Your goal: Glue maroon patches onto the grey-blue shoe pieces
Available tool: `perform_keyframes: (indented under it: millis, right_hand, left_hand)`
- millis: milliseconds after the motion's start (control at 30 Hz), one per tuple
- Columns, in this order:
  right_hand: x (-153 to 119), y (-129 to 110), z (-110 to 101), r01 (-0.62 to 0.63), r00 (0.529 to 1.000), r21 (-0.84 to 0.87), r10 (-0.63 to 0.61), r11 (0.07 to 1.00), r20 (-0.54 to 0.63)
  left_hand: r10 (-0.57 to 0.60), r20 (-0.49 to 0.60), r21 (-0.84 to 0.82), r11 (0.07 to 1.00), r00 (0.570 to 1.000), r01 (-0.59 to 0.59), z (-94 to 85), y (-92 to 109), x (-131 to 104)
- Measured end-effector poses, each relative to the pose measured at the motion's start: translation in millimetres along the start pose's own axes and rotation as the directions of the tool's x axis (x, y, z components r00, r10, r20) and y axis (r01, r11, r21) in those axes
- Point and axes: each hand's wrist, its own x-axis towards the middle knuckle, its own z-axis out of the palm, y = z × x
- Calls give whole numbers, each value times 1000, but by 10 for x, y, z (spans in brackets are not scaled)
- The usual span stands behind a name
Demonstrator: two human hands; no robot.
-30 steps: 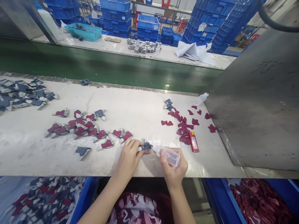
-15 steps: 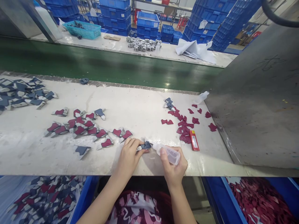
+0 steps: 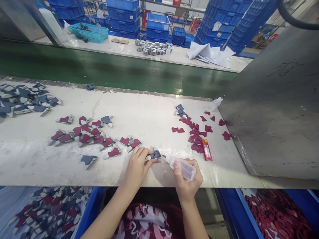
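Between the thumb and fingers of my left hand [image 3: 139, 162] is a small dark blue-grey part [image 3: 156, 154], held just above the white table [image 3: 149, 109]. My right hand [image 3: 188, 181] is wrapped round a translucent squeeze bottle [image 3: 185, 168], tilted so its thin dark tip points left at the part, a small gap away. To the left lie several parts with maroon tops [image 3: 85, 137] and a blue-grey part [image 3: 87, 160]. Loose maroon pieces [image 3: 196, 139] are heaped to the right, beside a red box [image 3: 206, 150].
A pile of blue-grey parts [image 3: 22, 98] sits at the far left. A second bottle [image 3: 214, 104] lies by the metal panel [image 3: 279, 106] at right. Behind runs a green belt [image 3: 112, 74]. Blue bins [image 3: 86, 212] of parts stand below the table edge.
My right hand and the bottle have moved slightly right and down, drawing the tip away from the blue-grey part. My left hand has hardly moved.
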Motion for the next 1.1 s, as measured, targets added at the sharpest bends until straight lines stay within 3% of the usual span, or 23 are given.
perform_keyframes:
  millis: [833, 1100]
  right_hand:
    - [26, -14, 23, -63, 997, -14, 63, 998, 34]
    - [32, -32, 33, 5, 991, 64, -13, 998, 132]
  left_hand:
    - [-17, -6, -31, 999, 1000, 17, -1, 0, 16]
    - [-32, 10, -45, 998, 999, 33, -13, 1, 6]
